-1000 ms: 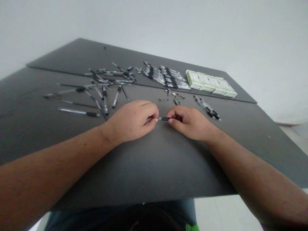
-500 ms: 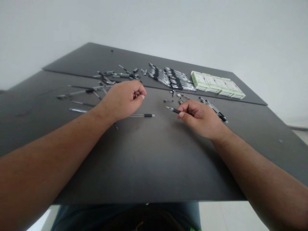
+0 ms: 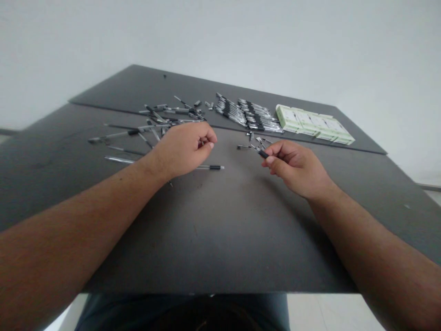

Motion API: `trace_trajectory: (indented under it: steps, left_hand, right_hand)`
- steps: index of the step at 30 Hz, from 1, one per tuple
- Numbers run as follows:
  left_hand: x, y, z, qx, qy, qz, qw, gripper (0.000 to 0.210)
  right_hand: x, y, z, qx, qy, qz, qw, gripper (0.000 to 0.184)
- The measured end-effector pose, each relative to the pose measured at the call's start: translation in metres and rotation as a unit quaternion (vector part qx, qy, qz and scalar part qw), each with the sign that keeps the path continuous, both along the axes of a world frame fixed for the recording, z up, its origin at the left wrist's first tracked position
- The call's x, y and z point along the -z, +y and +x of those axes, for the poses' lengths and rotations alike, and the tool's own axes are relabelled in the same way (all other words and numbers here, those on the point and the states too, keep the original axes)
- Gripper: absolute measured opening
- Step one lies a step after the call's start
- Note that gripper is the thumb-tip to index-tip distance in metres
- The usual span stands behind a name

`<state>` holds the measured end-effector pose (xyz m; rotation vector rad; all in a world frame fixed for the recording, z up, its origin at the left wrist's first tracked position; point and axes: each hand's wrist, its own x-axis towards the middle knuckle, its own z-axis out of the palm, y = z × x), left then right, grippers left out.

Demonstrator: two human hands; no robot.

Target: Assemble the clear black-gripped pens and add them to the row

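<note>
Pinching a slim pen with a black grip (image 3: 263,154) between thumb and fingers, the right hand (image 3: 298,166) has its tip aimed leftward and away from the body, the long axis slanting; the palm hides the rear. Well to its left, the left hand (image 3: 186,149) is curled, thumb close to the fingers; whether it grips anything, I cannot tell. On that hand's near side lies a clear plastic barrel with a black grip (image 3: 216,167), axis sideways, visible end toward the right hand, the left hand nearer.
</note>
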<state>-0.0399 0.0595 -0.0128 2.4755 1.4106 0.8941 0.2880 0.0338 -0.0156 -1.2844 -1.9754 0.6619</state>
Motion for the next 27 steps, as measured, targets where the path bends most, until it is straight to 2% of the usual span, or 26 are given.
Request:
trace_trajectory:
  steps: [7,11,14,27]
  left_hand:
    - [0.001,0.002,-0.001,-0.005,0.037,-0.005,0.999,0.029]
    - [0.002,0.004,-0.002,-0.010,0.051,-0.006,0.999,0.030]
    - [0.004,0.003,-0.002,-0.004,0.058,-0.004,0.998,0.031]
    - [0.007,0.000,0.002,0.015,0.066,-0.011,0.998,0.031]
  right_hand:
    - [-0.009,0.010,0.013,0.037,0.112,0.014,0.993,0.016]
    - [-0.009,0.015,0.019,0.083,0.155,0.023,0.984,0.015]
    - [-0.008,0.018,0.020,0.101,0.152,0.027,0.983,0.012]
    - [-0.005,0.025,0.024,0.109,0.147,0.014,0.983,0.012]
